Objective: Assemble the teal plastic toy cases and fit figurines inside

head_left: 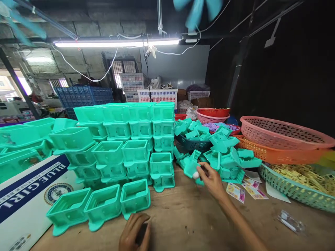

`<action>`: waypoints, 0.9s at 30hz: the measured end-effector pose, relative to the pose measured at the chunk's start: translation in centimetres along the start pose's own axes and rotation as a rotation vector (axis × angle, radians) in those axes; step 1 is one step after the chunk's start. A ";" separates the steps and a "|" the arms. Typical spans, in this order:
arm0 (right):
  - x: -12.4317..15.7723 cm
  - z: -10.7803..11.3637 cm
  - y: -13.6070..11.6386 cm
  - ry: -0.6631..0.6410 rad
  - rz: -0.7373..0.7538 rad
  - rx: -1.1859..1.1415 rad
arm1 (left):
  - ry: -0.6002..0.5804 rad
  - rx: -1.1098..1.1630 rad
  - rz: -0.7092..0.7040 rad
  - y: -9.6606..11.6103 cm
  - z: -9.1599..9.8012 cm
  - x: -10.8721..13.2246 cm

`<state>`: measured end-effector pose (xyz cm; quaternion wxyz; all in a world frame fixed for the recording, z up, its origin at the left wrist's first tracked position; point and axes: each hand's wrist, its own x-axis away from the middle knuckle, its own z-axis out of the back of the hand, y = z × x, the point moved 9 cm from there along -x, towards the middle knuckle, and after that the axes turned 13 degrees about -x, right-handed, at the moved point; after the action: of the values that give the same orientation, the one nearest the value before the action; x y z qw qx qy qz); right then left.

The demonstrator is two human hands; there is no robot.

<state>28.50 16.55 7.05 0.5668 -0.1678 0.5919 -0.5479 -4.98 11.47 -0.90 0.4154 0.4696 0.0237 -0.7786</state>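
My right hand (210, 179) pinches a green plastic piece (192, 164) at the near edge of a loose heap of similar green parts (222, 158). Something small and white (195, 175) shows at its fingertips; whether it is a finger cover or a separate bit I cannot tell. Low in the view, my left hand (134, 232) rests by the table with curved fingers, its thumb apart and nothing visible between them. Just beyond its fingertips stands an open-topped green plastic box (135, 197), the rightmost of the front row. Behind that row, more such boxes (111, 153) are stacked in tiers.
A "Blue Girl" carton (39, 195) lies at left, with green boxes behind it. On the right, an orange basket (274, 153) sits over a green basket (300, 184) of yellow strips. Printed cards (235, 192) and a small clear item (290, 221) lie on the wooden table (188, 212).
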 end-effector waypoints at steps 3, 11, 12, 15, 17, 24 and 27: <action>6.2 -0.6 -2.6 -0.174 -0.006 -0.096 | -0.110 0.083 0.078 2.2 -0.7 -0.2; 15.8 -3.3 -4.3 -0.546 0.043 0.008 | -0.508 0.495 0.309 6.1 -6.0 0.1; 15.4 -3.0 -3.9 -0.549 0.063 0.069 | -0.522 0.502 0.331 5.7 -6.3 0.4; 11.4 -0.1 -1.6 -0.381 0.092 0.272 | -0.487 0.482 0.404 4.4 -6.4 1.2; 8.1 2.3 0.5 -0.242 0.086 0.374 | -0.476 0.467 0.428 3.9 -6.4 1.7; 4.2 5.5 7.0 -0.007 0.019 0.649 | -0.504 0.438 0.417 3.9 -6.7 2.5; 5.1 5.5 6.4 -0.057 0.058 0.669 | -0.505 0.445 0.427 3.8 -6.5 2.4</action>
<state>34.39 12.04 0.57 0.6223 0.0291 0.3677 -0.6905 1.70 10.23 -4.95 0.4488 0.3362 -0.3464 -0.7520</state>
